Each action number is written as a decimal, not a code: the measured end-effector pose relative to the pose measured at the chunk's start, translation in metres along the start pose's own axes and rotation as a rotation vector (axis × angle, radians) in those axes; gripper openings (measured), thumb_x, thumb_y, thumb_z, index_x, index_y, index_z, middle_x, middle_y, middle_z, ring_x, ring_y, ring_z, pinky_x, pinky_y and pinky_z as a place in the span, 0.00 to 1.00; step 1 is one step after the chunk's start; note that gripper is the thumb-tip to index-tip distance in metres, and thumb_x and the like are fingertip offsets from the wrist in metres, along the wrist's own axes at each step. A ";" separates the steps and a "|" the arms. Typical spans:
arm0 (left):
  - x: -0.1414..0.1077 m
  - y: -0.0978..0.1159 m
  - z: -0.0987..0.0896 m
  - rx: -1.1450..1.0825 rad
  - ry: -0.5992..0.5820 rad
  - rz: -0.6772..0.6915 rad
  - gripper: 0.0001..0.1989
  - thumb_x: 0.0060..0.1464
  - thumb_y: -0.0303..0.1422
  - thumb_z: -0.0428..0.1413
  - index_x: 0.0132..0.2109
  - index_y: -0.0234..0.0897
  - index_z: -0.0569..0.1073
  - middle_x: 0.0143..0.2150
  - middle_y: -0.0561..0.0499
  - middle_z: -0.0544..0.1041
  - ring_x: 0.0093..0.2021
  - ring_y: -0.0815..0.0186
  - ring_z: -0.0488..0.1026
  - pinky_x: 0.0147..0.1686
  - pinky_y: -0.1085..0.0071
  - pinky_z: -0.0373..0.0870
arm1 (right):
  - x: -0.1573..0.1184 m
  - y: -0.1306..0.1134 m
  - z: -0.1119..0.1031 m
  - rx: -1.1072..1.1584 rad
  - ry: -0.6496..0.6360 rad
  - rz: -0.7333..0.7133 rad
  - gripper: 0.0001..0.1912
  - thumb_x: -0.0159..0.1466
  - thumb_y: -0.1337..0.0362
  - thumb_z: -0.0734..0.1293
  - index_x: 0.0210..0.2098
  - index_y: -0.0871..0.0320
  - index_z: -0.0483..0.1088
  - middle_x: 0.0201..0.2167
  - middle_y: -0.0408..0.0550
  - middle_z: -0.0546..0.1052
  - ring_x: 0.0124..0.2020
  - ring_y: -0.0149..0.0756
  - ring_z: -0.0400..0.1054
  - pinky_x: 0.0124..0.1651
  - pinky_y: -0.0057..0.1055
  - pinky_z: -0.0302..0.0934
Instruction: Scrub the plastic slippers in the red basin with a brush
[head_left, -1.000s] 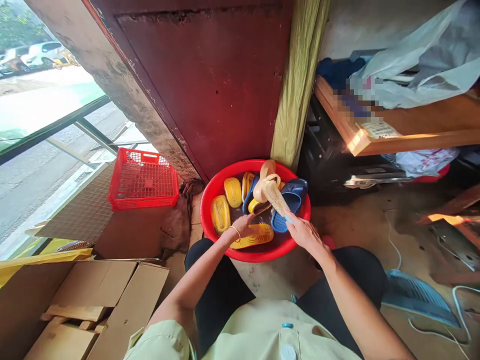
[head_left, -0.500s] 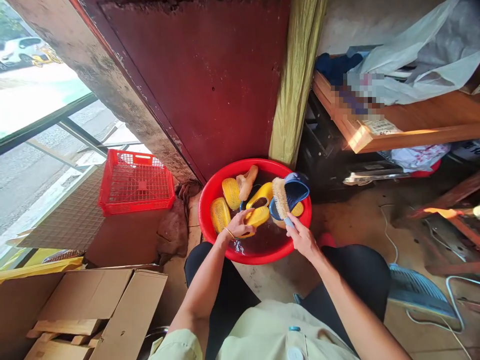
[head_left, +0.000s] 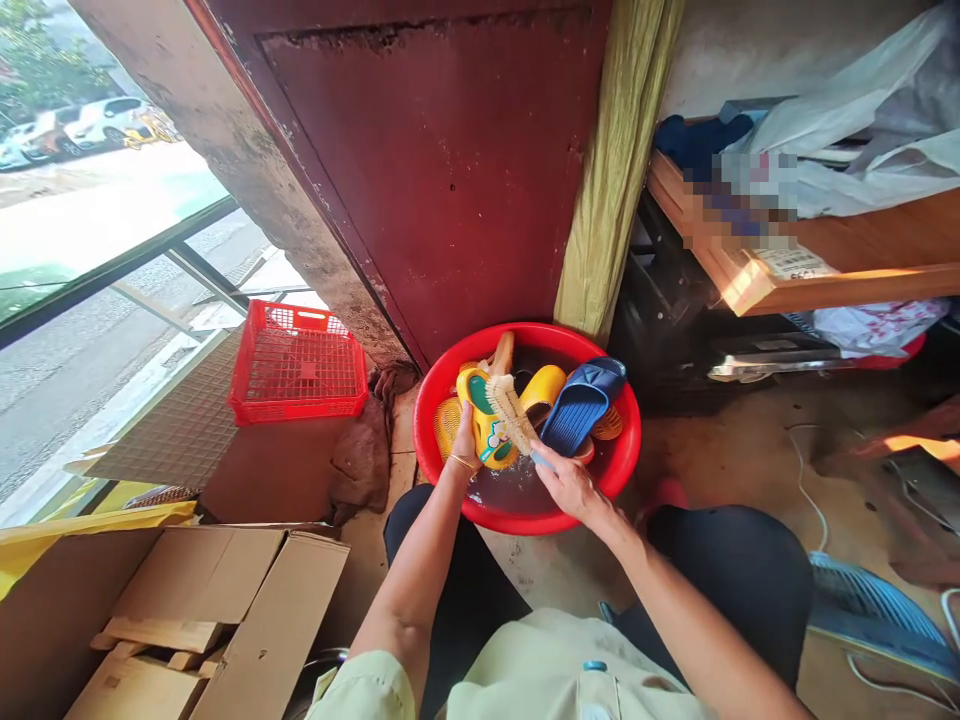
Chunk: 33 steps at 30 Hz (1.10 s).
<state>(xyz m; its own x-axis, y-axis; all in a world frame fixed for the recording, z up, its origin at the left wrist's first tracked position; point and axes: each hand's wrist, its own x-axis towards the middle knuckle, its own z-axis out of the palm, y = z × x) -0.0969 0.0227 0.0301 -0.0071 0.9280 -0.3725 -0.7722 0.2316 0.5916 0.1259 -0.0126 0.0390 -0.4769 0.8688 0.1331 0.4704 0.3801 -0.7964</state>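
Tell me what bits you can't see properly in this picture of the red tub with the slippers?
All in the head view:
- Left hand: its fingers are behind the yellow slipper it holds.
- Blue slipper: its far end is cut by the red basin rim.
- Label on the wooden shelf: blurred out.
- Brush handle: hidden inside the right hand grip.

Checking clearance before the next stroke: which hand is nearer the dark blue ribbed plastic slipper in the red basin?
Right. The right hand, holding the scrub brush, sits just below the dark blue ribbed plastic slipper; the left hand grips the yellow slipper farther left.
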 end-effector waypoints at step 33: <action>0.012 -0.023 0.000 0.472 0.066 0.244 0.34 0.46 0.59 0.63 0.46 0.31 0.77 0.29 0.48 0.77 0.31 0.61 0.75 0.34 0.67 0.71 | -0.068 0.038 -0.083 -0.645 -0.106 -0.116 0.26 0.68 0.61 0.57 0.62 0.34 0.69 0.35 0.41 0.84 0.29 0.39 0.79 0.26 0.27 0.65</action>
<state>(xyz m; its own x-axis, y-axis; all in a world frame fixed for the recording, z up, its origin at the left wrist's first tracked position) -0.0793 0.0285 0.0117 -0.2023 0.9544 -0.2194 -0.3739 0.1318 0.9181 0.2379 -0.0315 0.0488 -0.6060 0.7876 0.1113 0.7462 0.6114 -0.2633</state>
